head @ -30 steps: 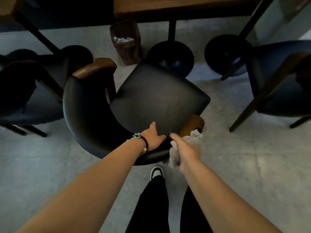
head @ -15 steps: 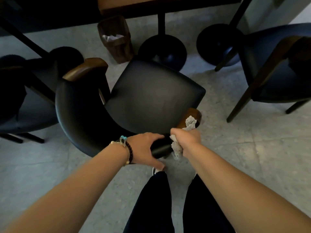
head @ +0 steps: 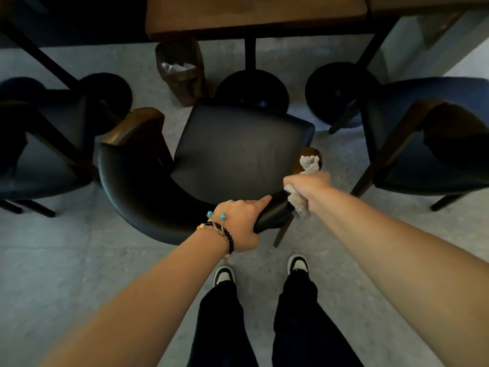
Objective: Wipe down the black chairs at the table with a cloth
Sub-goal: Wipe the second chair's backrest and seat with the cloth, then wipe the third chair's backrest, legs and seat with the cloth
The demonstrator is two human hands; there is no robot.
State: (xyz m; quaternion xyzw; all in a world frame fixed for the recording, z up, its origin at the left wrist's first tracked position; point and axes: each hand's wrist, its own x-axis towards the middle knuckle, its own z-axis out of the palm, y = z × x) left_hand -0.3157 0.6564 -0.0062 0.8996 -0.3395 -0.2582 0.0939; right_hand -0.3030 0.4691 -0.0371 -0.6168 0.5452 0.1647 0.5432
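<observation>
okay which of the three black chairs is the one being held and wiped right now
The middle chair, pulled out from the table: the left hand grips its curved backrest and the right hand presses the cloth there. The chairs on either side are untouched.

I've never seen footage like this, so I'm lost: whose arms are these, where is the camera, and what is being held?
There is no machine here. A person wears a wide-angle camera on the head, looking down, so both arms reach in from the bottom edge. The left hand, with beaded bracelets at the wrist, grips the curved back of a black chair. The right hand holds a pale cloth bunched against that chair's wooden arm end. More chairs stand on either side, a wooden table is ahead, and a small bin sits on the floor.
</observation>
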